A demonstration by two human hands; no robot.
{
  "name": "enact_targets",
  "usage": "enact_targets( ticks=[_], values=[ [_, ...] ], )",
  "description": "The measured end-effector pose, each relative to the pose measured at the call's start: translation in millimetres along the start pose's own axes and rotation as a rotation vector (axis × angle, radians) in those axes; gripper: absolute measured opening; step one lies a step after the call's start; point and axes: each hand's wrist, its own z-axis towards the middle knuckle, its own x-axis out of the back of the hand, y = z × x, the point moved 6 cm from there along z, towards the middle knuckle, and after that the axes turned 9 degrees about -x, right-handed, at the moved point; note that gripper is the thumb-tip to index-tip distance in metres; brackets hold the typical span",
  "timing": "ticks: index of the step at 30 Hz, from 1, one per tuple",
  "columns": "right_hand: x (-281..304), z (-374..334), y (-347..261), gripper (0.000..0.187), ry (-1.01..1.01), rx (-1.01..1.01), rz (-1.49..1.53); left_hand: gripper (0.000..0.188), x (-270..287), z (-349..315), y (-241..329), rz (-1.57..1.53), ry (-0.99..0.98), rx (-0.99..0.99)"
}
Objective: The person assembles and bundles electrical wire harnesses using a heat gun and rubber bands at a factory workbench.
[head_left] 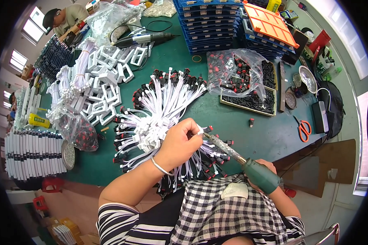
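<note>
My left hand (pixel 180 143) is closed in a pinch over the middle of a fanned pile of white cables (pixel 167 102). A white cable end (pixel 200 131) shows at its fingertips. Small black-and-red switches (pixel 188 77) sit on the outer ends of the piled cables, and white plugs (pixel 151 132) crowd the centre. In my right hand (pixel 267 165) is a soldering iron (pixel 261 175) with a green handle. Its metal shaft slants up and left, and the tip is close to the left fingertips; whether it touches the cable end cannot be made out.
White rectangular frames (pixel 104 92) and cable bundles (pixel 81 75) lie at left. Bagged switches (pixel 237 73) and a box of black parts (pixel 253 102) stand at right, near orange-handled scissors (pixel 304 130). Blue trays (pixel 208 24) rise at the back. Another person (pixel 69 18) sits far left.
</note>
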Motion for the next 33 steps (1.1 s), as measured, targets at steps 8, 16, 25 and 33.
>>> enact_targets(
  ticks=[8,16,25,33],
  values=[
    [11.8,9.5,-6.8,0.055,-0.013,-0.352,0.733,0.011,0.2,-1.1,-3.5,-0.049,0.003,-0.02],
    [-22.8,95.9,-57.0,0.026,-0.063,-0.195,0.816,0.009,1.3,-5.5,-6.7,-0.076,-0.038,-0.037],
    [-45.2,104.5,-70.8,0.023,-0.175,-0.217,0.825,0.008,1.8,-5.8,9.1,0.02,-0.081,-0.128],
    [-45.4,102.3,-60.4,0.019,-0.13,-0.314,0.863,0.01,2.1,-8.1,-3.5,-0.158,-0.022,-0.112]
  ],
)
